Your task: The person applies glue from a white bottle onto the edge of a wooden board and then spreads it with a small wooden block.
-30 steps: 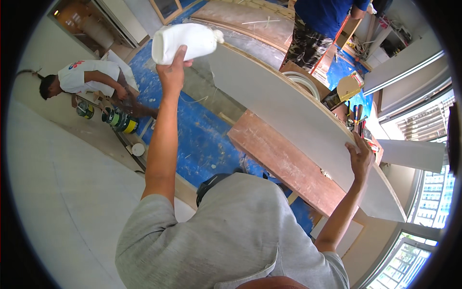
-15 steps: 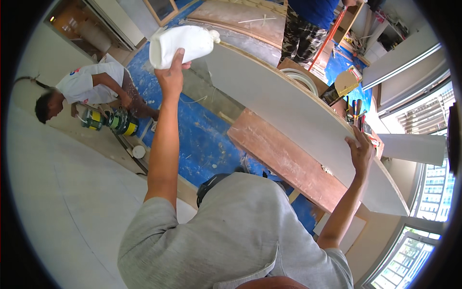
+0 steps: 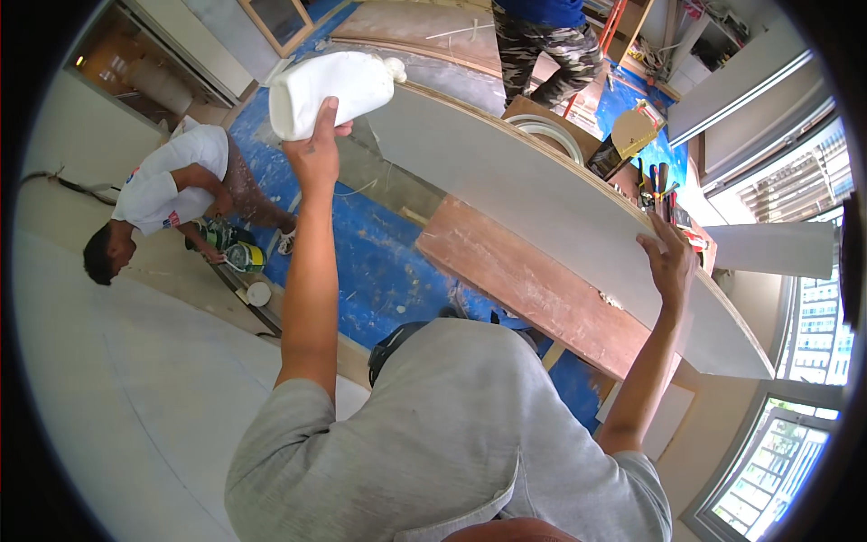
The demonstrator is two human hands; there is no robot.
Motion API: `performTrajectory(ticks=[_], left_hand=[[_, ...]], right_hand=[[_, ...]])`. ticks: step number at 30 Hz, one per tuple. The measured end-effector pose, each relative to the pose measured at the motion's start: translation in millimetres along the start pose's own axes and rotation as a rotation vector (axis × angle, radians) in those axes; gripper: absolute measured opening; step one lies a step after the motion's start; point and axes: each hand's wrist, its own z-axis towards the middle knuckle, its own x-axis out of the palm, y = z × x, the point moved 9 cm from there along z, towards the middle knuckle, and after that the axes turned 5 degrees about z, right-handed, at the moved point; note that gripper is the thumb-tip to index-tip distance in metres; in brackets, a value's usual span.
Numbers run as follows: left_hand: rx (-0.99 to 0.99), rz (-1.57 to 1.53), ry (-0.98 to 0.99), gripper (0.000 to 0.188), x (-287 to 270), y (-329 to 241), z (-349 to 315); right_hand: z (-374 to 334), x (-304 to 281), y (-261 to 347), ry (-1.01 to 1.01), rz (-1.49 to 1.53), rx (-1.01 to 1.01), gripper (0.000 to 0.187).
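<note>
My left hand is wrapped round a white plastic bottle. The bottle lies on its side in the air, its capped, crusted nozzle pointing right, above the far left end of a long white panel. At that panel's right part, my right hand grips the top edge, thumb on the near face; some of its fingers are hidden behind. The panel stands on edge with its plywood-coloured rim upward, and a reddish-brown board lies along its near side.
Blue sheeting covers the floor. At left a co-worker in a white shirt bends over green buckets. Another person in camouflage trousers stands beyond the panel. Hand tools and a roll of pale edging sit behind it.
The co-worker at left has bent lower and a hand is now at the buckets. The person in camouflage trousers has stepped left. My hands keep their holds while the view shifts slightly.
</note>
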Motion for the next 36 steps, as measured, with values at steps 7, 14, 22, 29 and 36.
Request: performTrajectory(ticks=[7, 14, 22, 29, 36], left_hand=[[0.026, 0.046, 0.002, 0.030, 5, -5, 4], [0.009, 0.039, -0.005, 0.029, 4, -5, 9], [0.018, -0.003, -0.004, 0.028, 12, -13, 7], [0.009, -0.024, 0.071, 0.026, 18, -12, -2], [0.047, 0.055, -0.062, 0.028, -2, -3, 6]], right_hand=[[1, -1, 2, 0.014, 0.011, 0.029, 0.051], [0, -2, 3, -0.002, 0.005, -0.007, 0.049], [0, -3, 2, -0.020, -0.016, -0.059, 0.049], [0, -3, 5, -0.016, 0.034, -0.027, 0.048], [1, -4, 4, -0.013, 0.015, -0.039, 0.049]])
